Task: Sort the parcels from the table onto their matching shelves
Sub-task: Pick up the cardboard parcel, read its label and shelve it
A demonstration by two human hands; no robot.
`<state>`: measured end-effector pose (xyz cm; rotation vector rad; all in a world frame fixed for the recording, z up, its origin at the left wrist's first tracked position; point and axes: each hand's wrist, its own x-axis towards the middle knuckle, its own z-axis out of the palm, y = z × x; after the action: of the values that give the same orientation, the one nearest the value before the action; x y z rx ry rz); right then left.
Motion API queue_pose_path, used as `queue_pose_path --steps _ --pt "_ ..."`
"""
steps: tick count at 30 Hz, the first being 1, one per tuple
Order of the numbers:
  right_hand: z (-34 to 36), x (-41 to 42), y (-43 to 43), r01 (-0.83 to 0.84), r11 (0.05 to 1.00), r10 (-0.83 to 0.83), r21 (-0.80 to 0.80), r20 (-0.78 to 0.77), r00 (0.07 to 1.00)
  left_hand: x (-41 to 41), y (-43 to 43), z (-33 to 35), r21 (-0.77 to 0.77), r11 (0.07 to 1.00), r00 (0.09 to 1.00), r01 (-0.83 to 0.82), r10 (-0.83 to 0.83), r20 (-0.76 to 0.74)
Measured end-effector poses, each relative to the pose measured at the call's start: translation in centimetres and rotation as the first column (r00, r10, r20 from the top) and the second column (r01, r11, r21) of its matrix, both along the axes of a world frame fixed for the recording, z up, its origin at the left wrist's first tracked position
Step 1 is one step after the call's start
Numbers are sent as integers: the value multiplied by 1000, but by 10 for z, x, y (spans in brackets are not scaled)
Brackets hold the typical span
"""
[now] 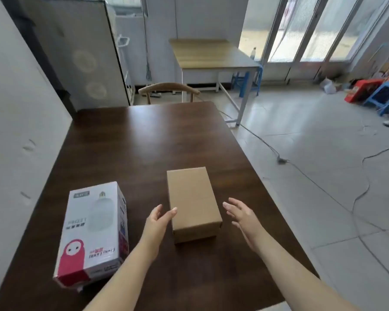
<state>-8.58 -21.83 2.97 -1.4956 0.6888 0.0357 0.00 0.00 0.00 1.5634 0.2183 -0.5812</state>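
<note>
A plain brown cardboard box [192,199] lies flat on the dark wooden table [144,140], near its front right. My left hand [158,219] is open at the box's left side, its fingertips touching or almost touching the near left edge. My right hand [240,215] is open just off the box's right side, a small gap apart. A larger white box printed with a light bulb and a pink figure [94,234] lies to the left of my left forearm. No shelves are in view.
A white wall runs along the table's left edge. A wooden chair [169,89] stands at the table's far end, with a lighter table [209,56] behind it. Cables trail over the tiled floor on the right, and red and blue stools [377,93] sit by the windows.
</note>
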Motion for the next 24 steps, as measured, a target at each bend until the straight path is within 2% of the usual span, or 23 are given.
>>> queue_pose_path --steps 3,9,15,20,24 --pt "-18 3 3 3 999 -3 37 -20 1000 -2 -3 -18 -58 998 1000 8 -8 -10" --pt "-35 12 9 28 988 -25 153 -18 1000 1 -4 -33 -198 980 988 -3 -29 -155" --pt "-34 10 20 91 953 -95 288 1 995 -1 -1 -30 -285 959 986 -12 -36 -165" --pt "22 22 22 100 952 -144 289 137 980 14 -5 26 -340 940 999 20 -32 -29" --pt "103 35 27 57 969 -127 241 285 950 29 -4 108 -388 920 994 50 -6 113"
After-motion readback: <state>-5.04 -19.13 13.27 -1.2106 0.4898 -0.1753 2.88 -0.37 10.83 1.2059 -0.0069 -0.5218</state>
